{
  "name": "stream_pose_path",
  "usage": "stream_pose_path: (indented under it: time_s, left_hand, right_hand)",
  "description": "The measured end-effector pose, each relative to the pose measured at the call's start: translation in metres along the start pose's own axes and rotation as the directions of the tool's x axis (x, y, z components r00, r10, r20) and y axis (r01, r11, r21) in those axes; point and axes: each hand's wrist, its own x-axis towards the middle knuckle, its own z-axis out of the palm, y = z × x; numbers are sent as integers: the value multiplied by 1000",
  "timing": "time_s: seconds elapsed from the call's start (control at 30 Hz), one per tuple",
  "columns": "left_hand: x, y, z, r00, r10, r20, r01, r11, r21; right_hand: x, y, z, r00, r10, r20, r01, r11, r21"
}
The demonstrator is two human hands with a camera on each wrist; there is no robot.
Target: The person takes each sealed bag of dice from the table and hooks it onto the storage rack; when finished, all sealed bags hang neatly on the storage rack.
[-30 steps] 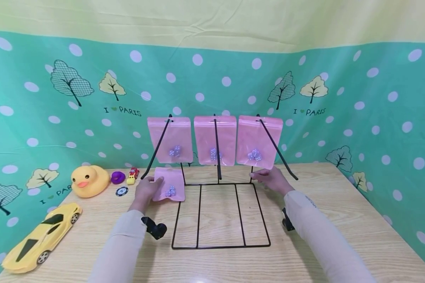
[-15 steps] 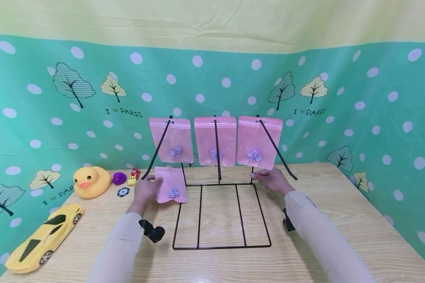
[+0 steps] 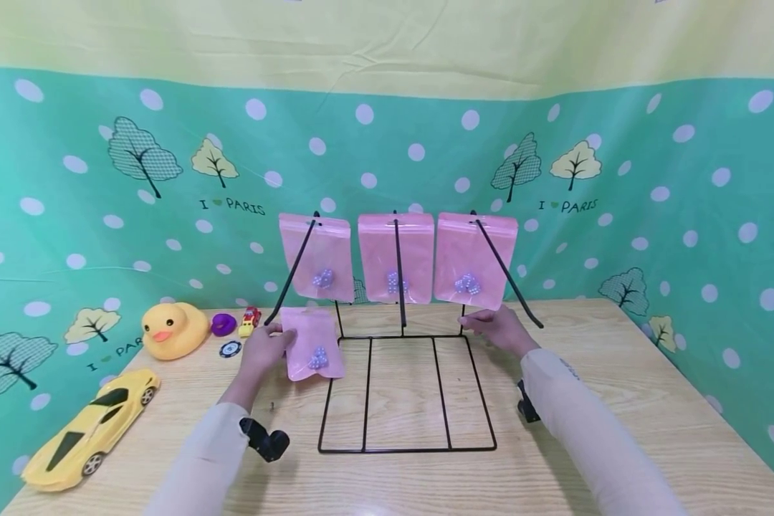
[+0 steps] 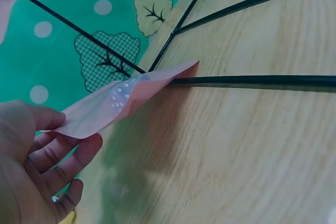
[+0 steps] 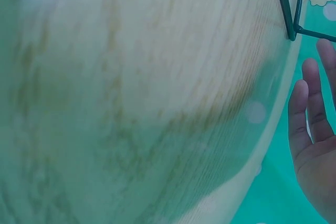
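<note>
My left hand [image 3: 262, 352] pinches a small pink zip bag [image 3: 309, 338] by its left edge, between thumb and fingers. Purple dice [image 4: 122, 94] show through the bag, which overlaps the rack's left side in the head view. The black wire rack [image 3: 408, 450] stands on the table with three prongs. From each prong hangs a larger pink zip bag with dice: left [image 3: 316, 247], middle [image 3: 419, 247] and right [image 3: 480, 251]. My right hand [image 3: 499, 327] holds the rack's right upright at the fingertips; in the right wrist view its other fingers [image 5: 299, 108] extend loosely.
At the left of the wooden table [image 3: 619, 401] are a yellow toy car [image 3: 93, 433], a yellow rubber duck [image 3: 175, 331], a purple duck [image 3: 223, 325], a small red and yellow toy [image 3: 249, 322] and a round chip [image 3: 230, 349]. A green curtain [image 3: 393, 165] hangs behind.
My left hand has moved the small bag slightly right and lower against the rack, and the bag has turned a little. The right hand stays at the upright. The whole view has shifted slightly.
</note>
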Motion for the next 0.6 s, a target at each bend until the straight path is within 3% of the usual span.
stream_pose_path:
  time_s: [0.4,0.6]
  left_hand:
    - [-31,-1,-18,988,154,3,-154,987,49]
    - [-48,2,-26,983,183,28,-184,981,60]
  right_hand:
    - [2,2,1,1000,13,-1,-13,1000,2]
    - [3,3,0,1000,14,-5,-15,1000,-10]
